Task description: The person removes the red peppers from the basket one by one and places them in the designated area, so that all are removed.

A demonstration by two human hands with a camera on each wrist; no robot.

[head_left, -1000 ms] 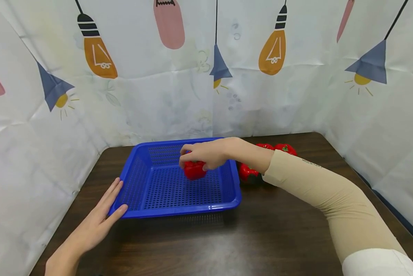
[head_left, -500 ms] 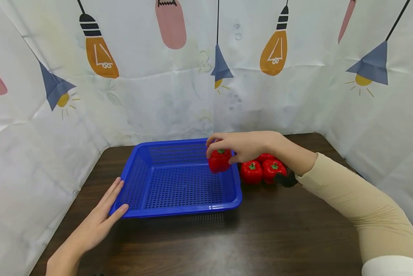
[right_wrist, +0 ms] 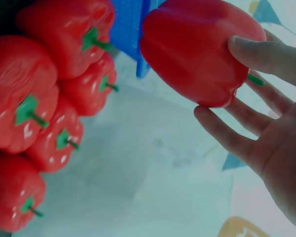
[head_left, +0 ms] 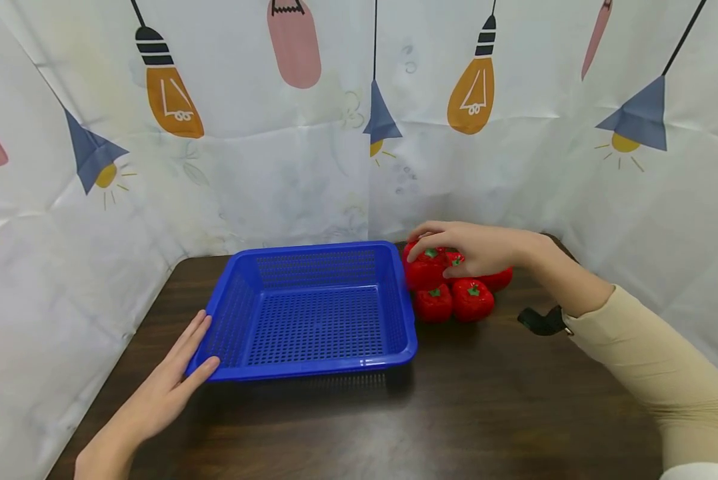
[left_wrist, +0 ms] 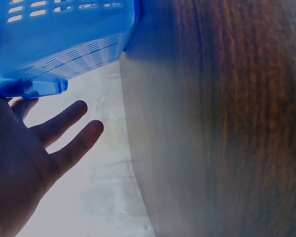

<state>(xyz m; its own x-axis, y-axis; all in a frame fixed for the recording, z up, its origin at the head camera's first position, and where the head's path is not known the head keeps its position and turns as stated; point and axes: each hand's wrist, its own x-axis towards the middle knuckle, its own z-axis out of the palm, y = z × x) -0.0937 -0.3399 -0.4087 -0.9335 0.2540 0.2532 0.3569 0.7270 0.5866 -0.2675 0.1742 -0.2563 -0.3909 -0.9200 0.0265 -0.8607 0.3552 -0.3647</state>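
My right hand (head_left: 479, 247) holds a red bell pepper (head_left: 425, 272) with a green stem, just past the right rim of the blue plastic basket (head_left: 311, 371). In the right wrist view, thumb and fingers pinch that pepper (right_wrist: 197, 49) near its stem end, above the others. Several more red bell peppers (head_left: 473, 300) cluster on the table right of the basket, partly covered by the hand in the head view. My left hand (head_left: 161, 390) rests on the basket's left rim, fingers extended. No peppers lie inside the basket.
A dark brown wooden table (head_left: 335, 427) carries everything. White fabric (head_left: 263, 187) printed with lamps and bulbs rises behind it and along both sides. A black strap (head_left: 541, 322) hangs at the right wrist.
My right hand has carried the pepper from over the basket to the right, over the cluster of peppers. My left hand stays on the basket's rim.
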